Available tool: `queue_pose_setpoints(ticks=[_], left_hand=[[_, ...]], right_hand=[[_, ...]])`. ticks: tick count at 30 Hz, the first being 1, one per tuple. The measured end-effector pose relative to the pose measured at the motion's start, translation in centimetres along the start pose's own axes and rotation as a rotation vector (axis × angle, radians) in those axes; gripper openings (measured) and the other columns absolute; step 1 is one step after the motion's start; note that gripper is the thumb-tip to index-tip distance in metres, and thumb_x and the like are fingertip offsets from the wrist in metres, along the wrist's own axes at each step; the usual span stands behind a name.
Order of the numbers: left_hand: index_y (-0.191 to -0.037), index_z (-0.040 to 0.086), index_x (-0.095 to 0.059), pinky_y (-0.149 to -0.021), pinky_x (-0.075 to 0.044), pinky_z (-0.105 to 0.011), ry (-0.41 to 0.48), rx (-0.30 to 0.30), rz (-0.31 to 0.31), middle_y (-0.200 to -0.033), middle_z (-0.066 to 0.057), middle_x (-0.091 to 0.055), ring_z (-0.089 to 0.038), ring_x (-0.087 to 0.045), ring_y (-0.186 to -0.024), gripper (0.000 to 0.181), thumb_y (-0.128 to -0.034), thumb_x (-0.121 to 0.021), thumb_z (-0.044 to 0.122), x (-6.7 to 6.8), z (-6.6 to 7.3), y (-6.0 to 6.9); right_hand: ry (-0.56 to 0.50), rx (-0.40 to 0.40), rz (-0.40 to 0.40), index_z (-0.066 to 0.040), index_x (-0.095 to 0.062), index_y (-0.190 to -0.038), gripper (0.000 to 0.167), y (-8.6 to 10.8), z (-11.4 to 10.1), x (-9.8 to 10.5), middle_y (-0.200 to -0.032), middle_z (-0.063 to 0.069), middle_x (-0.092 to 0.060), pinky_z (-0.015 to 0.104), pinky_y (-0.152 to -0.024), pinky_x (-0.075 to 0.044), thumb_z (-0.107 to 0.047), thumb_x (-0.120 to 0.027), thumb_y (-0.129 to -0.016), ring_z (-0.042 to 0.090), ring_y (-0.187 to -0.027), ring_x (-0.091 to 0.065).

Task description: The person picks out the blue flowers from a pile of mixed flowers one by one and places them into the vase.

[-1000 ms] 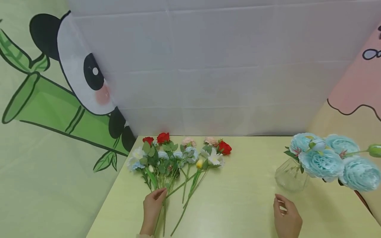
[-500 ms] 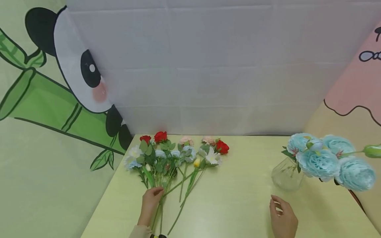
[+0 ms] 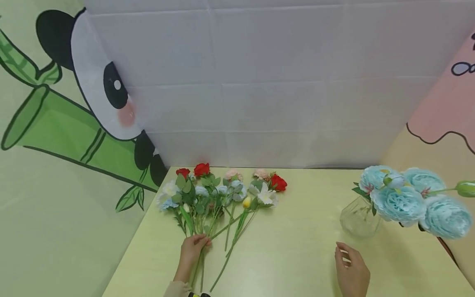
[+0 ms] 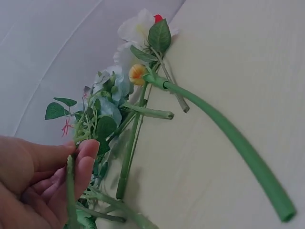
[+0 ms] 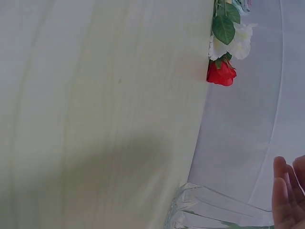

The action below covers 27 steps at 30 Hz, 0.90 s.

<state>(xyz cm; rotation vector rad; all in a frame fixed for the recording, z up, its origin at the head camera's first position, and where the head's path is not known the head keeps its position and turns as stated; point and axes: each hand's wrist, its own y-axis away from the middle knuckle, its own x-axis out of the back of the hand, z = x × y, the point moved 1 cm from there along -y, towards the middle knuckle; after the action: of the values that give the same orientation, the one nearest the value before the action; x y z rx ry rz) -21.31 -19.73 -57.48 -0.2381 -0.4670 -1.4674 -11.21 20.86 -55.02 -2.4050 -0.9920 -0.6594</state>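
Observation:
My left hand (image 3: 192, 251) is at the lower stems of the loose flower bunch (image 3: 200, 202). The left wrist view has this hand (image 4: 43, 179) pinching a thin green stem (image 4: 71, 195) between thumb and fingers; other stems lie on the table past it. My right hand (image 3: 352, 270) hovers with loosely bent fingers and nothing in them, just in front of the clear glass vase (image 3: 358, 220). Large light-blue flowers (image 3: 398, 204) lean out of the vase to the right. In the right wrist view, only the fingers (image 5: 284, 195) show, beside the vase (image 5: 209, 210).
A yellow tulip (image 3: 247, 202), a white flower (image 3: 265, 194) and a red rose (image 3: 278, 182) lie at the bunch's right side. The pale table (image 3: 289, 247) reaches back to a grey cloth (image 3: 259, 103). A green bud (image 3: 465, 188) sticks out at the far right.
The head view has shifted slightly. My left hand has moved a little to the right along the stems, and my right hand slightly to the left. The flowers look the same.

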Motion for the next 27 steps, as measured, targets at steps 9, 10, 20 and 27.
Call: queue_pose_setpoints(ticks=[9,10,20,27], left_hand=[[-0.111,-0.01,-0.061,-0.071,-0.055,-0.022,0.192,-0.076,0.084,-0.097,-0.023,-0.068,-0.007,-0.067,-0.077,0.028,-0.0908,-0.056,0.008,0.3,2.8,0.6],[-0.112,-0.011,-0.059,-0.072,-0.055,-0.022,0.244,-0.071,0.086,-0.098,-0.024,-0.067,-0.005,-0.067,-0.076,0.028,-0.0906,-0.056,0.006,0.4,3.1,0.7],[-0.117,-0.011,-0.055,-0.077,-0.055,-0.027,0.442,0.004,0.094,-0.094,-0.011,-0.071,-0.005,-0.068,-0.078,0.032,-0.0889,-0.058,0.004,0.5,4.2,1.6],[-0.116,-0.016,-0.053,-0.077,-0.054,-0.022,0.558,-0.079,0.019,-0.083,0.008,-0.071,-0.004,-0.067,-0.078,0.038,-0.0854,-0.062,0.004,-1.1,4.7,2.9]], right_hand=[[-0.011,0.032,0.015,-0.007,-0.068,-0.1,0.016,-0.4,0.1,0.3,-0.095,0.009,-0.067,-0.001,-0.054,-0.035,-0.009,-0.061,-0.086,-0.031,-0.068,-0.03],[-0.011,0.03,0.01,-0.007,-0.068,-0.1,0.016,-0.3,0.1,0.3,-0.095,0.009,-0.067,-0.001,-0.054,-0.035,-0.009,-0.061,-0.086,-0.031,-0.068,-0.03],[-0.01,-0.006,-0.009,-0.007,-0.069,-0.1,0.016,0.2,0.1,0.3,-0.095,0.01,-0.067,0.001,-0.053,-0.036,-0.01,-0.06,-0.087,-0.03,-0.066,-0.032],[-0.019,-0.002,-0.01,-0.008,-0.069,-0.1,0.016,0.2,0.1,-0.1,-0.095,0.009,-0.067,0.001,-0.053,-0.036,-0.011,-0.06,-0.087,-0.029,-0.066,-0.034]])
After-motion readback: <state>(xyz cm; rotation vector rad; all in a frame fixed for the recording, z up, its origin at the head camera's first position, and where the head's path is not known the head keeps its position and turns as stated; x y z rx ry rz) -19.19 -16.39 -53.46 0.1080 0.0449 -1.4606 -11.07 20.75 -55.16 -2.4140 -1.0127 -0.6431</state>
